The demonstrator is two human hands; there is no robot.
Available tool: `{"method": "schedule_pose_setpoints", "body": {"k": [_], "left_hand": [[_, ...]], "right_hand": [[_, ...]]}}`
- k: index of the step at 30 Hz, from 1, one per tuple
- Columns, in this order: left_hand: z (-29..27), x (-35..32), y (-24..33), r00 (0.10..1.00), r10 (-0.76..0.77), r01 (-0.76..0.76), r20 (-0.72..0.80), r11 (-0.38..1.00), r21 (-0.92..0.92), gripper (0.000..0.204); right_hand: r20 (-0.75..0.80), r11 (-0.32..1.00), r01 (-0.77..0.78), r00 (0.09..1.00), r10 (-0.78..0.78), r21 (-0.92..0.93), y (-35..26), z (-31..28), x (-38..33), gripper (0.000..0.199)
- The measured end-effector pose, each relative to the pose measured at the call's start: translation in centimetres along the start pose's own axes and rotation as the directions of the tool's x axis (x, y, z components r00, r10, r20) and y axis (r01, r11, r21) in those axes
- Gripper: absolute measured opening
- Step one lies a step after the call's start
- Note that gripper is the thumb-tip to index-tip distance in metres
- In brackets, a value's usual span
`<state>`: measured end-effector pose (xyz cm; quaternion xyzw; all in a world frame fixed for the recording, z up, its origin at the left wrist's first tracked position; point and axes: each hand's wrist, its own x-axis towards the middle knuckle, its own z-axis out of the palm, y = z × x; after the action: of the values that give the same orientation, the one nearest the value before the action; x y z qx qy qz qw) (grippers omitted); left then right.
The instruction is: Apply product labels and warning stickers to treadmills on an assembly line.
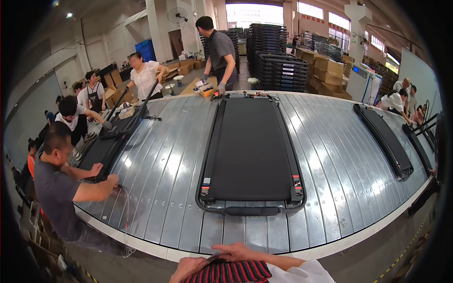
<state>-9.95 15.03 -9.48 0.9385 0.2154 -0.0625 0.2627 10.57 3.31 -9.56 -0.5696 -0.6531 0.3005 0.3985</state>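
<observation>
At the lower edge my left hand (188, 267) and my right hand (234, 252) are close together, in front of my body. Both are closed about a thin, dark grey flat thing (213, 258), too small and too covered to name. A red-and-black striped cloth (231, 273) lies just below the hands. Beyond them, apart from both hands, a treadmill (250, 146) with a black belt and dark frame lies flat on the metal slat conveyor (170, 207). Its rounded frame end faces me, and bare wiring shows at its far end.
Another treadmill (384, 139) lies to the right. At left, co-workers surround a treadmill (106, 141) with its handrail raised; one person (61, 184) holds a tool on a hose. Across the conveyor a gloved person (221, 56) stands beside an orange parts box (206, 88). Stacked frames (281, 70) stand behind.
</observation>
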Motion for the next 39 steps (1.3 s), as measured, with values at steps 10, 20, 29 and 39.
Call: {"method": "schedule_pose_setpoints", "body": {"k": [10,20,29,39], "left_hand": [[-1.2,-1.3,0.3,0.999,0.026,-0.025,-0.026,0.998,0.054,0.018],[-1.1,-1.7,-0.5,0.995,-0.034,0.029,-0.093,0.998,-0.055,0.036],[-1.6,-2.3,-2.5,0.996,-0.027,0.019,-0.082,0.995,-0.099,0.038],[-2.8,-2.7,-3.1,0.998,-0.060,0.060,-0.004,0.996,-0.069,0.025]], "right_hand": [[0.041,0.998,0.011,0.999,-0.008,-0.059,0.3,1.5,0.7,0.047],[0.008,0.997,0.012,1.000,-0.012,-0.071,0.4,2.6,1.2,0.045],[0.053,0.995,-0.029,0.998,0.034,-0.099,0.4,4.2,3.0,0.044],[0.034,0.997,0.000,0.999,0.003,-0.078,0.7,5.0,4.0,0.045]]}}
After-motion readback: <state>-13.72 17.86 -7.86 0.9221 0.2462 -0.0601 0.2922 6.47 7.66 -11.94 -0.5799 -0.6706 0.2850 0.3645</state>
